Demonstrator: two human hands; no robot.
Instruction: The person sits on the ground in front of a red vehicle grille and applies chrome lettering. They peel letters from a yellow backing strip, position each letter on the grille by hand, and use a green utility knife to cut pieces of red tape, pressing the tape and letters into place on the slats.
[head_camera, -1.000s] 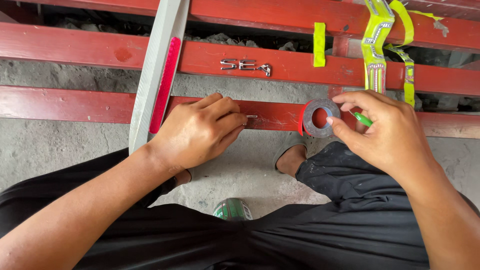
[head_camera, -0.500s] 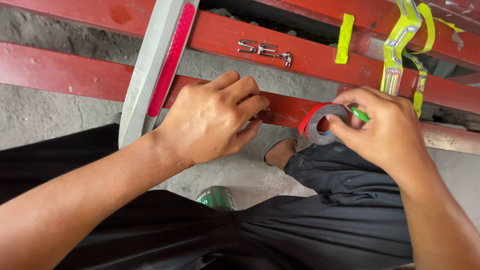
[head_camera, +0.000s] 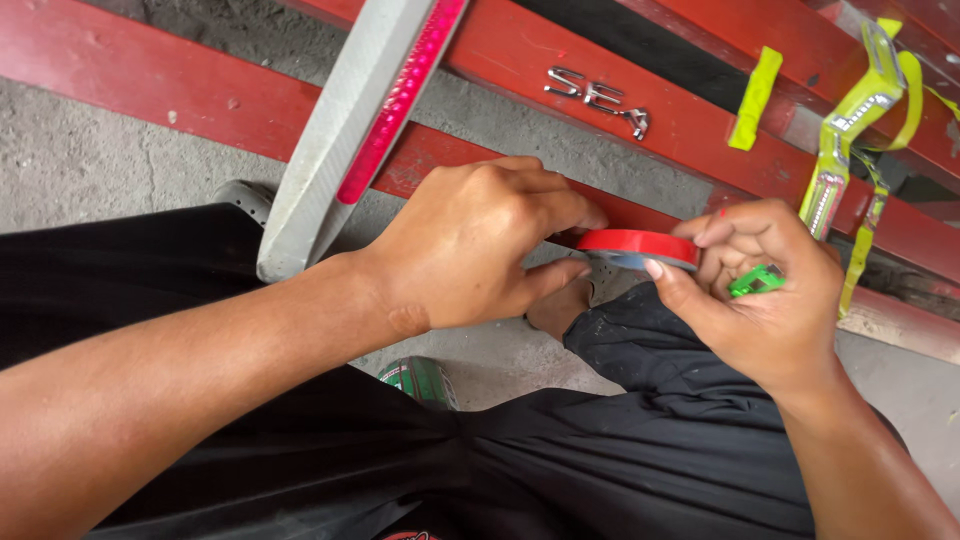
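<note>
Left hand (head_camera: 470, 245): curled, knuckles up, fingertips pressed down against the near red beam (head_camera: 130, 85); the thumb reaches toward the tape roll. Whether anything is pinched under the fingers cannot be told.

Right hand (head_camera: 765, 290): closed around a red tape roll (head_camera: 637, 243), thumb and forefinger pinching its rim. The roll is held nearly flat, just beside the left fingertips and over the near beam's front edge. A small green object (head_camera: 757, 281) is tucked between the fingers of the same hand; its kind cannot be told.

Surroundings: a long grey trim piece with a red reflector strip (head_camera: 360, 120) lies slantwise across the near beam, its lower end hanging past the front edge, just left of the left hand. On the next beam back (head_camera: 690, 125) lie small chrome letter emblems (head_camera: 597, 100) and a yellow-green strip (head_camera: 754, 85). Further yellow-green pieces (head_camera: 850, 120) hang at the right end. Black trousers (head_camera: 620, 440) fill the foreground above the concrete floor (head_camera: 90, 170).
</note>
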